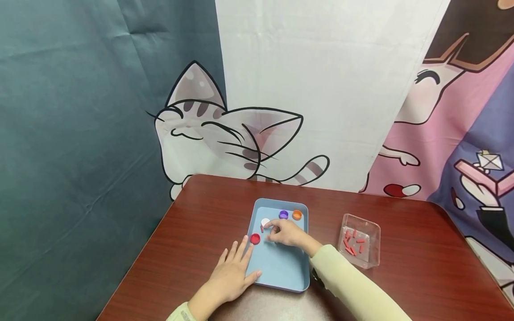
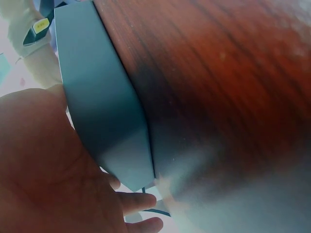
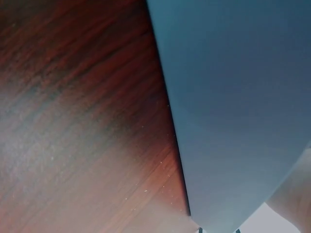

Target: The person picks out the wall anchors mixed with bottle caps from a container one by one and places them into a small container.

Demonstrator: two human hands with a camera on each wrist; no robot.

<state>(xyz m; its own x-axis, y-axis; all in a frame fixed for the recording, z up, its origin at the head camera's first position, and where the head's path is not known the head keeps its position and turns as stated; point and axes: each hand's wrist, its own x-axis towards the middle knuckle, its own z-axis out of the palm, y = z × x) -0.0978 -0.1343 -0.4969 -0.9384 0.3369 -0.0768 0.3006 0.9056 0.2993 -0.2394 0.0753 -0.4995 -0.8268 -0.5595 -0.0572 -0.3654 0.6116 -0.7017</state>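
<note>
A light blue tray (image 1: 281,265) lies on the table with a white round piece (image 1: 265,221), a red round cap (image 1: 254,239), a purple cap (image 1: 283,215) and an orange cap (image 1: 296,215) in it. My right hand (image 1: 285,232) is over the tray, thumb and index finger apart. Beside the index fingertip is a small red stick (image 1: 262,229), just below the white piece; whether they touch is unclear. My left hand (image 1: 232,273) lies with spread fingers at the tray's left edge, its palm (image 2: 53,165) beside the tray's wall (image 2: 104,97).
Right of the tray stands a clear plastic box (image 1: 373,254) with several red sticks (image 1: 350,251) inside. Under everything is a brown wooden table (image 1: 180,240). Printed cloth (image 1: 333,67) hangs behind the table's far edge. The right wrist view shows only the tray's side (image 3: 233,107) and table.
</note>
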